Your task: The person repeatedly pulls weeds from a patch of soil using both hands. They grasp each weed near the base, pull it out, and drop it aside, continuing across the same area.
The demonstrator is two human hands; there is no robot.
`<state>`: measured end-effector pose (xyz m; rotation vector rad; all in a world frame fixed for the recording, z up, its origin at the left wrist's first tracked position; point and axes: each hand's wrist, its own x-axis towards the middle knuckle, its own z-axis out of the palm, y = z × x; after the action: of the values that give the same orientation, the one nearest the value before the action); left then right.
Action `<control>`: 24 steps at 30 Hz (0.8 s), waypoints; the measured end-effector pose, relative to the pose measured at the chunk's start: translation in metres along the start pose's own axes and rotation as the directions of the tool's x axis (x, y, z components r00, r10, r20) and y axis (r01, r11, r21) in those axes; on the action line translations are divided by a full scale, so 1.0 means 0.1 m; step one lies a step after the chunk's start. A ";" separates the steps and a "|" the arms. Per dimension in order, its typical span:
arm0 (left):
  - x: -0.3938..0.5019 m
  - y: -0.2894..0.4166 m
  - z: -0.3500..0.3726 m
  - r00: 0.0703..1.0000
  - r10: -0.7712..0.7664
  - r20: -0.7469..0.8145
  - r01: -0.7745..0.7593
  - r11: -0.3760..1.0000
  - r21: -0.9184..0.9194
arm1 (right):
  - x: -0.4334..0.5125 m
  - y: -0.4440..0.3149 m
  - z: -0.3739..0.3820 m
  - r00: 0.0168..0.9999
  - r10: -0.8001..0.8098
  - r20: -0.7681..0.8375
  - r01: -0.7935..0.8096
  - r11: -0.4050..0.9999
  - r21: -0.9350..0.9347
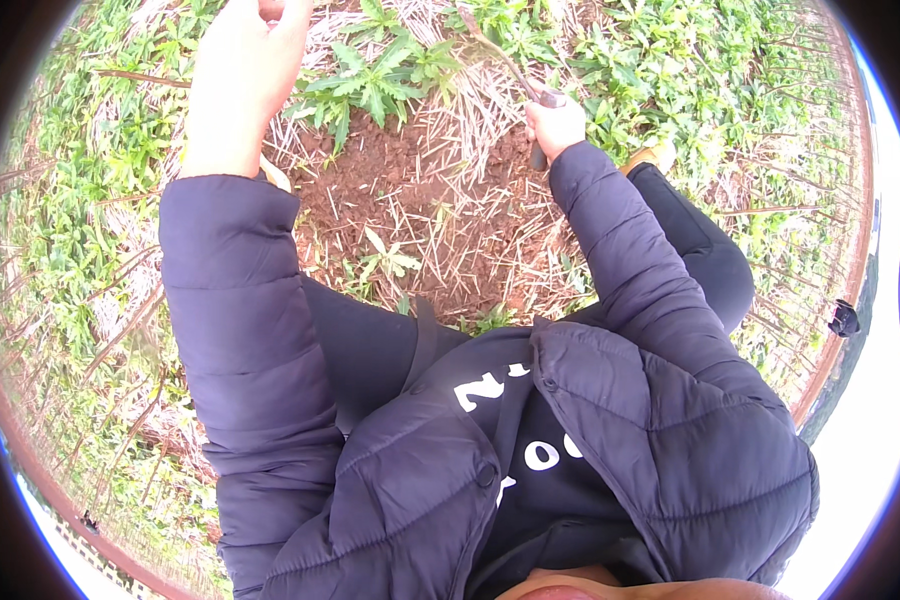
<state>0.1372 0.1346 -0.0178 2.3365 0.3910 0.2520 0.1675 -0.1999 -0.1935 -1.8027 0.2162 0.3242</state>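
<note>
My left hand (244,71) reaches to the top edge of the view, left of a leafy green plant (379,75). Its fingertips are cut off or turned away, so whether it holds anything is hidden. My right hand (559,124) grips the dark handle of a hand tool with a long, slightly curved, rusty metal part (499,56), perhaps a sickle. That metal part points up and to the left, over dry straw (469,124) and low leaves. Between my hands lies a patch of reddish-brown bare soil (371,176) strewn with straw pieces.
Dense green plants (667,82) grow on both sides, with thin brown stalks (127,341) among them on the left. A small pale-leaved plant (386,259) stands in the soil near my bent legs (367,337). A dark object (844,319) sits far off at the right.
</note>
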 end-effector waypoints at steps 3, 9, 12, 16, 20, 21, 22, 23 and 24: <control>0.00 0.05 0.05 0.999 0.009 0.040 -0.009 1.000 0.001 | -0.13 0.02 -0.28 0.998 0.049 0.033 -0.036 0.948 -0.315; -0.10 0.15 0.18 0.990 -0.001 0.138 -0.012 0.996 0.090 | -0.57 0.32 -0.40 0.985 0.130 0.113 -0.055 0.859 -0.508; -0.12 0.17 0.22 0.985 0.002 0.171 -0.020 0.994 0.105 | -0.84 0.56 -0.44 0.979 0.139 0.147 -0.036 0.834 -0.551; -0.11 0.19 0.29 0.979 -0.024 0.205 0.000 0.993 0.114 | -0.92 0.79 -0.39 0.968 0.173 0.183 -0.025 0.789 -0.613; -0.15 0.18 0.39 0.970 -0.060 0.234 0.030 0.991 0.131 | -0.77 0.85 -0.24 0.971 0.171 0.164 -0.060 0.848 -0.526; -0.16 0.18 0.41 0.967 -0.072 0.246 0.038 0.989 0.140 | -0.74 0.85 -0.22 0.964 0.212 0.160 -0.081 0.810 -0.581; -0.17 0.17 0.43 0.964 -0.069 0.258 0.031 0.988 0.148 | -0.72 0.84 -0.19 0.963 0.211 0.167 -0.069 0.793 -0.605; -0.18 0.17 0.44 0.962 -0.087 0.258 0.044 0.985 0.168 | -0.71 0.83 -0.17 0.967 0.189 0.168 -0.042 0.776 -0.629; -0.18 0.16 0.46 0.963 -0.085 0.255 0.041 0.984 0.174 | -0.71 0.82 -0.14 0.971 0.184 0.152 -0.043 0.760 -0.648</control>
<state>0.1374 0.0877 -0.0397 2.4755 0.3667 -0.1253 0.0760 -0.2361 -0.2422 -2.4221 0.0639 0.7435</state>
